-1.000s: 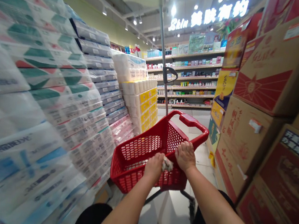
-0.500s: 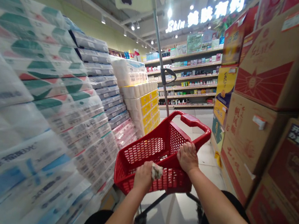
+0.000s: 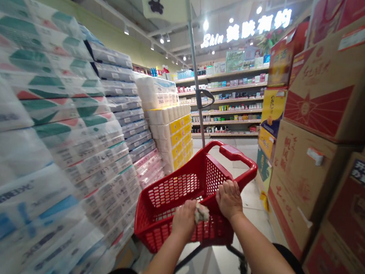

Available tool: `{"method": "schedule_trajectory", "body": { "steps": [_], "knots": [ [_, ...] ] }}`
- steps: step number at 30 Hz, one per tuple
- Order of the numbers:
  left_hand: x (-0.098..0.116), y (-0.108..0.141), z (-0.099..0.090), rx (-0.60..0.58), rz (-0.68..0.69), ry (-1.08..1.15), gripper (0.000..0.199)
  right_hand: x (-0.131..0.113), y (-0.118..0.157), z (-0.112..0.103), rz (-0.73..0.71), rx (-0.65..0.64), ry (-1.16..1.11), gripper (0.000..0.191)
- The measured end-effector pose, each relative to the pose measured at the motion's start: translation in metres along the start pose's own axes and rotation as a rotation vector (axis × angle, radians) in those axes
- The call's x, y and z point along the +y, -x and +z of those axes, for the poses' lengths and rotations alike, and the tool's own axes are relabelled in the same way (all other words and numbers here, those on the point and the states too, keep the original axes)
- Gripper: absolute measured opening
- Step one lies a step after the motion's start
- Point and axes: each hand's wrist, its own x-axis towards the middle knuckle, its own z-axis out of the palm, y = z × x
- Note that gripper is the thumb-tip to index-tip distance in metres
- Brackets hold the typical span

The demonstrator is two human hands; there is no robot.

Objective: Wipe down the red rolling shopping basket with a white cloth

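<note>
A red plastic shopping cart (image 3: 160, 218) with perforated basket walls stands right before me, turned at an angle. My left hand (image 3: 185, 220) is closed over the near rim of its basket. A crumpled pale cloth or tissue (image 3: 201, 213) sticks out from between the fingers of that hand. Farther right, my right hand (image 3: 229, 199) has its fingers wrapped over the rim, below the raised red handle (image 3: 235, 153). No goods are visible in the part of the basket I can see. From the cart's far side rises a grey pole (image 3: 195, 61) bearing a pale flag with a bear (image 3: 155, 0).
Stacked packs of tissue paper (image 3: 66, 110) line the left side, close to the cart. Cardboard cartons (image 3: 304, 169) are piled on the right. Shelves of small goods (image 3: 229, 96) stand at the back, beyond a tiled floor (image 3: 251, 193).
My left hand, with the crumpled cloth, has shifted right along the rim, closer to my right hand. The cart has turned slightly, its left corner swinging a little left and nearer.
</note>
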Motion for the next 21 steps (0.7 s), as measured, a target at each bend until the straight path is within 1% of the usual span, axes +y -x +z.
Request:
{"method": "schedule_trajectory", "body": {
  "steps": [2, 5, 7, 8, 9, 11, 15, 17, 19, 21],
  "knots": [
    [-0.022, 0.014, 0.003, 0.014, -0.018, -0.022, 0.043, -0.001, -0.001, -0.001, 0.006, 0.000, 0.002, 0.010],
    [-0.049, 0.034, 0.006, 0.074, -0.057, -0.047, 0.043, -0.003, -0.002, -0.004, 0.014, 0.006, 0.000, 0.011],
    [-0.057, 0.041, 0.007, 0.106, -0.082, -0.049, 0.044, -0.004, -0.002, -0.004, 0.028, 0.009, -0.005, 0.011],
    [-0.057, 0.042, 0.006, 0.111, -0.092, -0.046, 0.045, -0.005, -0.002, -0.004, 0.039, 0.010, -0.007, 0.011],
    [-0.053, 0.040, 0.006, 0.107, -0.098, -0.038, 0.045, -0.006, -0.002, -0.004, 0.050, 0.011, -0.009, 0.011],
    [-0.038, 0.031, 0.004, 0.085, -0.097, -0.014, 0.045, -0.007, -0.001, -0.003, 0.064, 0.013, -0.010, 0.011],
    [0.006, 0.000, -0.001, 0.030, -0.032, 0.032, 0.049, -0.007, 0.000, -0.002, 0.048, 0.016, 0.000, 0.009],
    [0.023, -0.013, -0.002, 0.020, 0.005, 0.042, 0.052, -0.006, 0.000, -0.002, 0.034, 0.015, 0.007, 0.010],
    [0.029, -0.019, -0.003, 0.011, 0.025, 0.049, 0.053, -0.005, 0.000, -0.002, 0.029, 0.013, 0.012, 0.010],
    [0.025, -0.017, -0.003, 0.000, 0.024, 0.060, 0.049, -0.004, 0.001, -0.001, 0.026, 0.009, 0.012, 0.011]
  ]
}}
